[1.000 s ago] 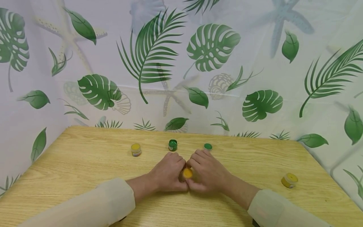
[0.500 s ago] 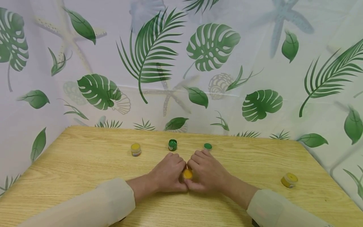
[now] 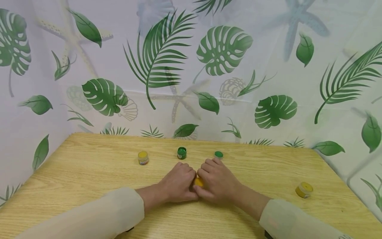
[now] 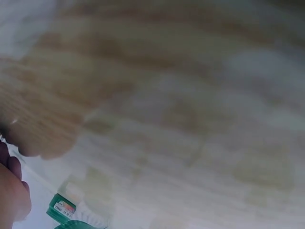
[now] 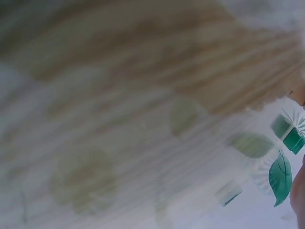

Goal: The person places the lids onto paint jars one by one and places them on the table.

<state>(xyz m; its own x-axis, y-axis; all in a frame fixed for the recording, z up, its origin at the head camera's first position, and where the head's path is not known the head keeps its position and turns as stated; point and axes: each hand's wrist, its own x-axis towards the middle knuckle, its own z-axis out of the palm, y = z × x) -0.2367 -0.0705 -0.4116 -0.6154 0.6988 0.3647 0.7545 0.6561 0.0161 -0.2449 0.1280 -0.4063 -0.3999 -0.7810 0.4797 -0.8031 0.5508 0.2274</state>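
Note:
In the head view, a small orange-yellow paint jar (image 3: 198,182) is held between the two hands, mostly hidden by their fingers. My left hand (image 3: 179,182) grips it from the left, knuckles up. From the other side my right hand (image 3: 219,182) grips it, with the thumb lying across its near side. The knuckles of both hands meet above the jar. Just beyond them stands a green paint jar (image 3: 181,153), and a green lid (image 3: 219,154) lies behind the right knuckles. Only part of the left hand (image 4: 13,195) shows at the left wrist view's edge.
A yellow paint jar (image 3: 143,158) stands at the back left of the wooden table (image 3: 89,172). Another yellow jar (image 3: 304,190) is at the right. Behind the table hangs a leaf-print cloth (image 3: 179,66).
Less of the orange-yellow jar's top shows now, and the right hand has turned slightly over it. Both hands stay in about the same place; the other jars have not moved.

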